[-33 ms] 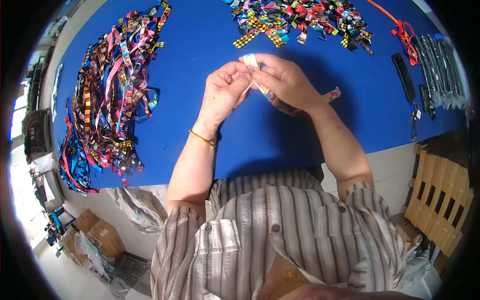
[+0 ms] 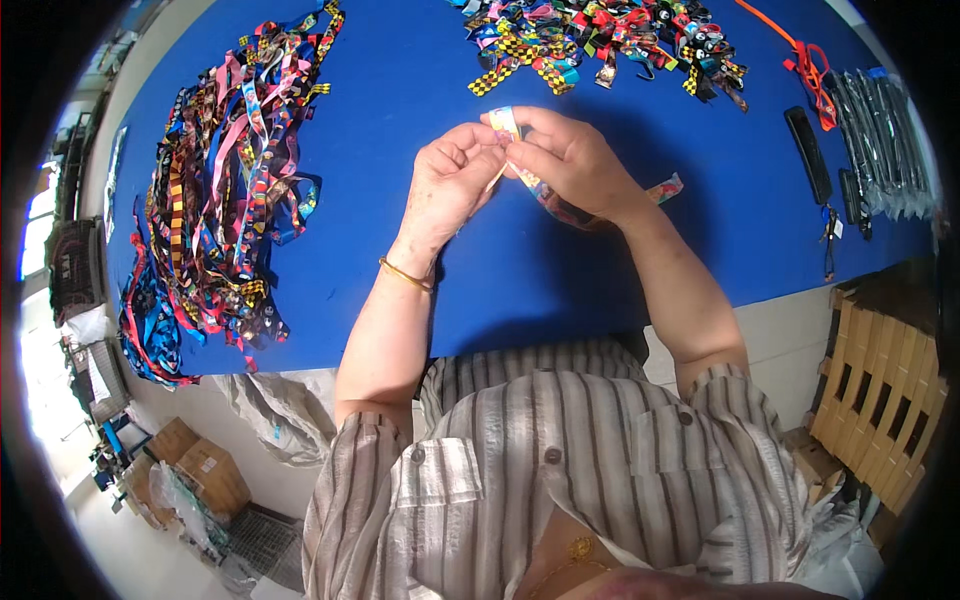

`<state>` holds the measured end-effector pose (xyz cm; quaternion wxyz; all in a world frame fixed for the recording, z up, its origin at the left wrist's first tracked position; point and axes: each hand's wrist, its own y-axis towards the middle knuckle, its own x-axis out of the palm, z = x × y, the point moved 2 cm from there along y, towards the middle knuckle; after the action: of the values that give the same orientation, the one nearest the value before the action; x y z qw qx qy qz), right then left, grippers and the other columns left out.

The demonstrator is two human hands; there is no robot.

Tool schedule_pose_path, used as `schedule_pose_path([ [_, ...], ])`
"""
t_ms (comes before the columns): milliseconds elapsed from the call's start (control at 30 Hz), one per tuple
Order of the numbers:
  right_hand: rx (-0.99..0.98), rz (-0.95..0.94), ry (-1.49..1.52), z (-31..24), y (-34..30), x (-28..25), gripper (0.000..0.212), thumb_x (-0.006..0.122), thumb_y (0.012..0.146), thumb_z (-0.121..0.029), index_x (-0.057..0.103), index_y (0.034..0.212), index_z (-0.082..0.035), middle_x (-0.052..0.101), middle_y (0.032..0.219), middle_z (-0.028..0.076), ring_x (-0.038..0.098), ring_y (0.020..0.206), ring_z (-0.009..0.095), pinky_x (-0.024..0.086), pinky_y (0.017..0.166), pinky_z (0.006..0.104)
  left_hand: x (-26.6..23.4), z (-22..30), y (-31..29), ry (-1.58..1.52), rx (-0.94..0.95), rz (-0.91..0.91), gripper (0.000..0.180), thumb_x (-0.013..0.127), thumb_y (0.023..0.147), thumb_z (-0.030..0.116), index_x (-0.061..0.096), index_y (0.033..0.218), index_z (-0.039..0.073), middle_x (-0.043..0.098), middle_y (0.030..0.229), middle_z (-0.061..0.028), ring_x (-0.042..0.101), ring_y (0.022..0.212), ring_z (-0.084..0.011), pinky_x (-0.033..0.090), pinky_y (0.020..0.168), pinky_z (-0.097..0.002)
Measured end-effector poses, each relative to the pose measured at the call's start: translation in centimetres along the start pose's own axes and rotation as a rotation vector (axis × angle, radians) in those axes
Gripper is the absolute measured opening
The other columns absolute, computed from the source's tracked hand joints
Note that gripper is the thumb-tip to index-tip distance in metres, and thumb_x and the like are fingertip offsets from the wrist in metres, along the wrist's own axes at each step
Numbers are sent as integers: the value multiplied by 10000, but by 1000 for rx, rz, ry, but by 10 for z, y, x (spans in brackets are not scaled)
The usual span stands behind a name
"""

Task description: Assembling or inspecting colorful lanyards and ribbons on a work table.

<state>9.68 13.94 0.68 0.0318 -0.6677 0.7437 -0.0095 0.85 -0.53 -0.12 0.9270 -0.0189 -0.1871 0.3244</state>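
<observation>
Over the blue table, my left hand and my right hand meet, fingertips close together. Between them they pinch a brightly printed ribbon strap. A short piece of it stands up between the fingers of my right hand. The rest passes below that hand, and an end shows beyond the wrist. Both hands are closed, with thumbs pressed against the fingers; the exact spot where they pinch is partly hidden.
Many long printed straps lie heaped on the left of the blue table. At the far side sits a pile of shorter folded straps. On the right are red-handled scissors, a black case and clear-bagged dark items.
</observation>
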Motion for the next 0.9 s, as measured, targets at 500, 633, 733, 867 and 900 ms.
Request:
schedule_pose_path([
  [500, -182, 175, 23, -3, -5, -5, 209, 628, 936, -133, 612, 1111, -20, 637, 720, -2, 566, 639, 37, 454, 555, 218, 1, 2, 0, -12, 30, 95, 170, 649, 957, 167, 654, 843, 41, 604, 659, 18, 402, 472, -16, 285, 438, -180],
  [633, -83, 239, 10, -13, -4, -6, 142, 645, 938, -163, 620, 985, -31, 648, 737, 4, 571, 642, 36, 453, 556, 207, 5, 4, -2, 91, 1, 49, 186, 643, 962, 185, 646, 841, 43, 607, 633, 2, 438, 435, -33, 314, 404, -182],
  [733, -97, 262, -11, -1, 0, -3, 152, 658, 931, -180, 629, 950, -31, 651, 745, 1, 579, 660, 34, 450, 561, 204, 9, 3, -3, 191, -13, 25, 205, 654, 956, 220, 641, 838, 53, 621, 640, 0, 485, 451, -36, 327, 396, -181],
  [867, -110, 246, 69, -1, -2, -5, 116, 669, 918, -142, 649, 920, -27, 657, 743, -4, 584, 663, 18, 456, 578, 190, 11, 1, -3, 224, -60, -15, 169, 653, 955, 187, 632, 866, 46, 619, 639, 0, 509, 463, -38, 338, 405, -179],
  [900, -142, 246, 80, 0, -2, -5, 103, 671, 914, -126, 655, 912, -25, 656, 738, -7, 583, 661, 12, 456, 582, 184, 11, 0, -2, 197, -69, -29, 161, 654, 953, 182, 632, 868, 47, 625, 650, -2, 512, 466, -39, 343, 405, -181],
])
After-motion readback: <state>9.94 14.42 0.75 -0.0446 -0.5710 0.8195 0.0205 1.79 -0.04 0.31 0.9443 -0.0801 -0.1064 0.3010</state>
